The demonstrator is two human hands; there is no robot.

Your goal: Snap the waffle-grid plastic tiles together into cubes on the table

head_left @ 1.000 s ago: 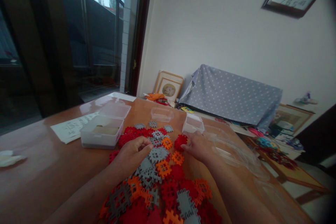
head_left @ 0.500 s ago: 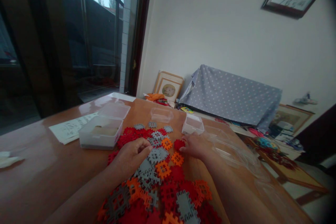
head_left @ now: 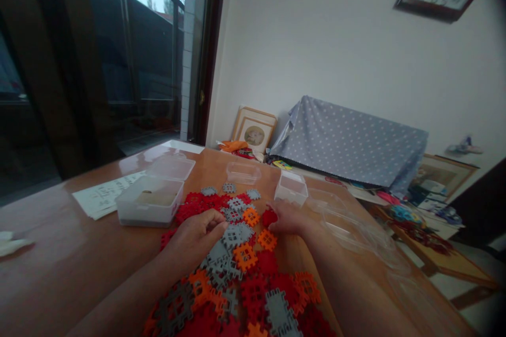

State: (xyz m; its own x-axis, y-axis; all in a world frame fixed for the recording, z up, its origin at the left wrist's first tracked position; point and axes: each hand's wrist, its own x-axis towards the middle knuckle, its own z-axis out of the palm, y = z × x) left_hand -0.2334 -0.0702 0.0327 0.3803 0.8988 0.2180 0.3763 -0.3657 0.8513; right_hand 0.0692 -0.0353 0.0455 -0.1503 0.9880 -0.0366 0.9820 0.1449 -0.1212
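A spread of toothed plastic building tiles in red, orange and grey runs down the middle of the table. My left hand (head_left: 200,231) rests over its left side, fingers curled in against the thumb; whatever may be between them is hidden. Across from it, my right hand (head_left: 286,217) has thumb and fingers closed around the edge of a red toothed tile (head_left: 269,217). Close by lie an orange tile (head_left: 267,239) and another orange tile (head_left: 251,216). Grey tiles (head_left: 239,234) lie between my two hands.
An opened clear plastic box (head_left: 148,210) stands left on the table (head_left: 79,253), beside a written sheet (head_left: 95,202). A small clear box (head_left: 291,195) is just beyond my right hand. Clear lids (head_left: 348,229) lie to the right, and a shallow clear tray (head_left: 243,172) sits farther back.
My right hand's fingers have shifted slightly and now cover more of the red tile. My left hand keeps the same curled pose. The view has tilted a little.
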